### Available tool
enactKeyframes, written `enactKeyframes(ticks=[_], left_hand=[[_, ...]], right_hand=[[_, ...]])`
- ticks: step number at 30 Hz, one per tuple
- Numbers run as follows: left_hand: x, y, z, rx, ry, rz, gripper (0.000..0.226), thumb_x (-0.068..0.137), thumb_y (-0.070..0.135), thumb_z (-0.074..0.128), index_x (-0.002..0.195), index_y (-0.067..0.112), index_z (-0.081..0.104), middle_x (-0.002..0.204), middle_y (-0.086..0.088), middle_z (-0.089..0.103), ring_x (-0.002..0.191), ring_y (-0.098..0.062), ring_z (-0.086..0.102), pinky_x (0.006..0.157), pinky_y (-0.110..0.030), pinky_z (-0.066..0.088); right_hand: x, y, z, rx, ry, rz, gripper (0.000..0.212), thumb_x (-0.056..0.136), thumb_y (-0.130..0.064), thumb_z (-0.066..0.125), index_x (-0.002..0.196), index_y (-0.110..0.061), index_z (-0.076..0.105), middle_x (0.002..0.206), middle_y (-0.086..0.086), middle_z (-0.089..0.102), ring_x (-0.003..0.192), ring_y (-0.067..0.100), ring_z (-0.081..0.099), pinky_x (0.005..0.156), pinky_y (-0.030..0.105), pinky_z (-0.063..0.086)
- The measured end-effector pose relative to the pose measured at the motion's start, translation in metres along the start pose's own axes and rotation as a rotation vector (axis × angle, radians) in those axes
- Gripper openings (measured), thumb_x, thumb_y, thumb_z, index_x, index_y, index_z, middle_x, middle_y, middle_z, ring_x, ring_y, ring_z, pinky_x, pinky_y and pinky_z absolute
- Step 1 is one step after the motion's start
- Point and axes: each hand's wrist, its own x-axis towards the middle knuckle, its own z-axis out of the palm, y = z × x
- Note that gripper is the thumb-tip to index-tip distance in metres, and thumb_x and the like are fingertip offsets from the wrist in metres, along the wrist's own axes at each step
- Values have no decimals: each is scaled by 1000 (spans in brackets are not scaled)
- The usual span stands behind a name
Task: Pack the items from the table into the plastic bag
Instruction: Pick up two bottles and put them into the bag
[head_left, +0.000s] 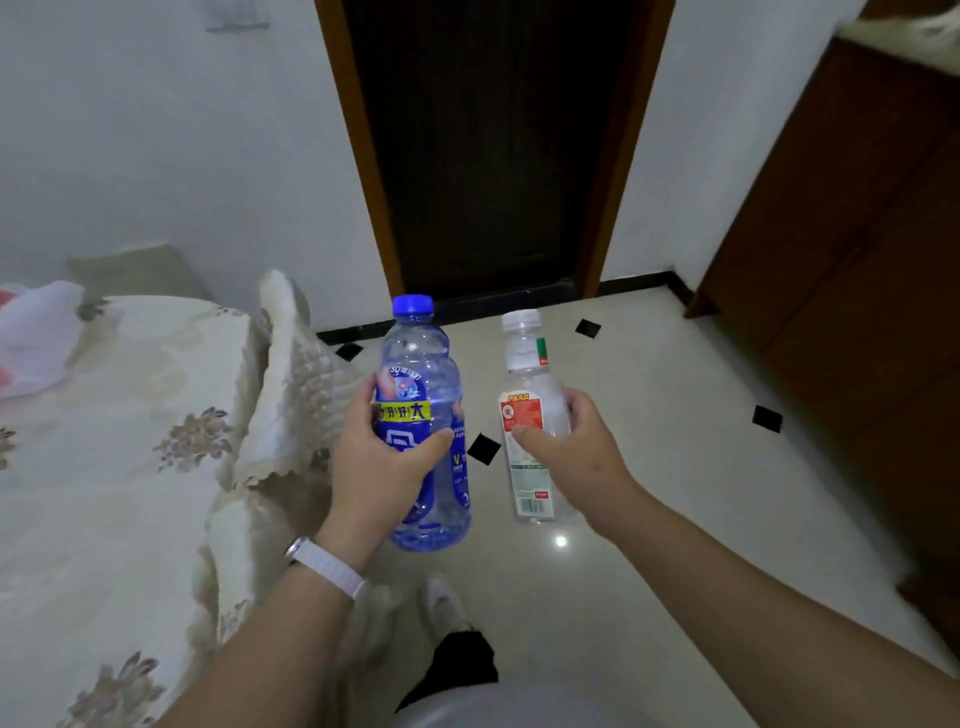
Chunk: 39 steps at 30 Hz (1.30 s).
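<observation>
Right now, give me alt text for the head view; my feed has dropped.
The left hand grips a blue bottle with a blue cap, and the right hand grips a clear bottle with a white cap, both roughly upright above the tiled floor. The plastic bag lies at far left on the cloth-covered table.

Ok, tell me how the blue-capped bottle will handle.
The blue-capped bottle looks see-through and possibly empty, so probably light. Thin ribbed plastic may dent under the left hand. Round body: likely to roll if laid down.
</observation>
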Motion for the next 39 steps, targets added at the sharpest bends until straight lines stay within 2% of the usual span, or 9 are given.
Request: enactKeyframes(ticks=[5,9,14,18,24,28,31,35,39], left_hand=[[96,-7,8,-112,-48,-9,80,72,14,83,136,33,40,111,15,59,92,1,65,69,-20,56],[166,-10,-3,-149,-71,-14,83,70,10,84,137,31,39,115,10,59,95,2,64,74,-26,58],[238,-6,-19,-129,-60,6,81,71,11,83,131,39,37,117,16,56,99,2,62,79,-28,58],[285,-5,-27,-100,-32,-4,80,71,14,83,133,36,38,116,20,56,101,0,62,81,-30,58],[354,-10,-21,-40,34,-23,81,72,15,83,134,36,36,114,23,54,96,13,58,67,-12,51],[411,-17,-11,10,108,-54,83,66,17,88,133,32,41,119,15,58,101,-2,63,81,-29,56],[463,-11,-1,50,177,-86,86,65,16,88,136,29,41,120,10,60,102,-9,64,84,-36,57],[527,11,12,86,253,-67,80,69,9,85,134,26,42,118,9,59,103,-12,63,82,-28,57],[574,26,15,80,347,-16,83,65,5,86,133,22,43,119,7,60,102,-7,64,78,-18,54]], right_hand=[[82,-29,18,-82,62,21,47,82,-25,76,119,-29,47,105,-6,61,91,10,63,74,30,54],[147,-67,44,-113,92,-12,46,81,-19,77,116,-26,48,103,-4,62,89,9,63,65,23,48],[212,-101,76,-139,48,-59,52,82,-24,77,120,-31,43,105,-10,58,92,7,60,68,23,48],[254,-116,95,-146,-34,-76,54,81,-23,77,119,-34,40,104,-13,56,91,6,60,69,21,47],[342,-123,115,-141,-133,-77,56,80,-21,78,121,-33,41,101,-16,56,88,4,60,66,17,45],[424,-130,130,-126,-195,-106,55,81,-23,77,121,-32,42,101,-15,56,88,3,59,67,16,44],[490,-146,135,-111,-245,-115,55,82,-25,77,122,-32,40,100,-19,53,87,2,57,68,17,43],[569,-176,135,-136,-344,-129,55,84,-29,75,123,-35,37,101,-21,50,89,2,53,77,24,42],[633,-207,149,-157,-411,-165,55,84,-29,75,123,-36,37,100,-21,50,86,0,52,63,14,36]])
